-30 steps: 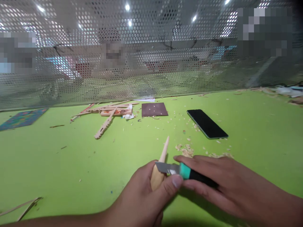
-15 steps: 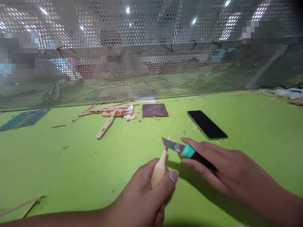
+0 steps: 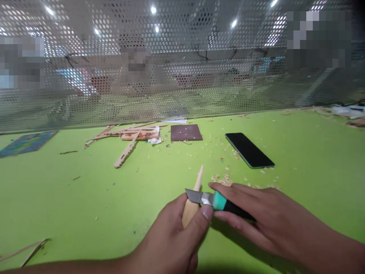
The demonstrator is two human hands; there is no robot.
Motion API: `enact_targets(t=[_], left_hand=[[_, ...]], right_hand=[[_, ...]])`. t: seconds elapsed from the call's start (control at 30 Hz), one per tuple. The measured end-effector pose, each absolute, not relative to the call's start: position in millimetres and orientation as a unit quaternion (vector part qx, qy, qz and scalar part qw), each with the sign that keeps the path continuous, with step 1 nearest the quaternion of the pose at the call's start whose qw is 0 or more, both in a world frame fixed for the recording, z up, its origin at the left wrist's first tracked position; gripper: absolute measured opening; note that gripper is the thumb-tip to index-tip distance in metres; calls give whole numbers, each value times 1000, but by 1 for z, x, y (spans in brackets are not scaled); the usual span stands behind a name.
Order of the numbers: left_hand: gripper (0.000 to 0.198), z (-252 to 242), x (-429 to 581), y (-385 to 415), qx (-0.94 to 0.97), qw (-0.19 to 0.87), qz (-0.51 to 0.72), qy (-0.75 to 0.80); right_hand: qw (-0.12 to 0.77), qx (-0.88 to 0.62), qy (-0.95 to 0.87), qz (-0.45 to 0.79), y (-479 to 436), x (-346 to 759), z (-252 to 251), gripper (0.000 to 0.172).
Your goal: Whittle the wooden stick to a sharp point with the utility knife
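My left hand point(image 3: 178, 232) is closed around a pale piece of wood point(image 3: 190, 214), whose carved, narrow tip points up and away from me. In my right hand point(image 3: 265, 217) is a utility knife point(image 3: 219, 200) with a black and teal handle. Its blade point(image 3: 196, 196) lies across the wood where the thick part meets the thin tip, close to my left thumb. Wood shavings point(image 3: 224, 179) lie on the green table just beyond the knife. My palm hides the lower end of the wood.
A black phone point(image 3: 249, 150) lies at the right. Farther back are a brown sandpaper square point(image 3: 186, 133) and a pile of carved wooden sticks point(image 3: 125, 133). A patterned mat point(image 3: 27, 144) lies at the left. Along the back stands a perforated metal screen point(image 3: 176, 91).
My right hand has brought the knife down and left, from the wood's tip to its thicker part. My left hand still grips the wood in nearly the same place.
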State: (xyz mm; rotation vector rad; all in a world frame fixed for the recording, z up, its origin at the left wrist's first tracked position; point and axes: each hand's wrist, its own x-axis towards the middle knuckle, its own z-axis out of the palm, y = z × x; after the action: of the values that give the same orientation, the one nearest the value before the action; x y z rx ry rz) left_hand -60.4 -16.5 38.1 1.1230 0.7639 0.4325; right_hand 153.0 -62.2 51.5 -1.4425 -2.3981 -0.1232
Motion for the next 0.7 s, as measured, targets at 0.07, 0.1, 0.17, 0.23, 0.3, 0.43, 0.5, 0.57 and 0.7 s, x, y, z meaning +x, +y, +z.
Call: enact_targets(t=[0.07, 0.1, 0.17, 0.23, 0.3, 0.43, 0.5, 0.57, 0.7], left_hand=[[47, 41, -59, -16, 542, 728, 217, 359], [48, 42, -59, -16, 551, 720, 219, 361], [50, 42, -59, -17, 558, 714, 213, 367], [50, 41, -59, -18, 554, 714, 211, 373], [48, 39, -60, -19, 545, 720, 213, 374], [46, 37, -62, -19, 544, 728, 215, 356], [46, 38, -63, -18, 554, 723, 223, 347], [46, 38, -62, -17, 559, 720, 227, 343], [47, 37, -60, -15, 561, 713, 226, 354]], right_hand=[[157, -518, -839, -57, -63, 150, 52, 47], [150, -523, -836, -67, -64, 150, 53, 48], [145, -533, -828, -97, -63, 151, 54, 49], [162, -543, -813, -136, -61, 154, 56, 48], [180, -548, -803, -153, -59, 159, 57, 45], [177, -542, -813, -115, -56, 163, 56, 46], [179, -532, -823, -84, -56, 163, 53, 46], [182, -511, -838, -52, -56, 161, 51, 45], [181, -493, -850, -44, -58, 157, 48, 44]])
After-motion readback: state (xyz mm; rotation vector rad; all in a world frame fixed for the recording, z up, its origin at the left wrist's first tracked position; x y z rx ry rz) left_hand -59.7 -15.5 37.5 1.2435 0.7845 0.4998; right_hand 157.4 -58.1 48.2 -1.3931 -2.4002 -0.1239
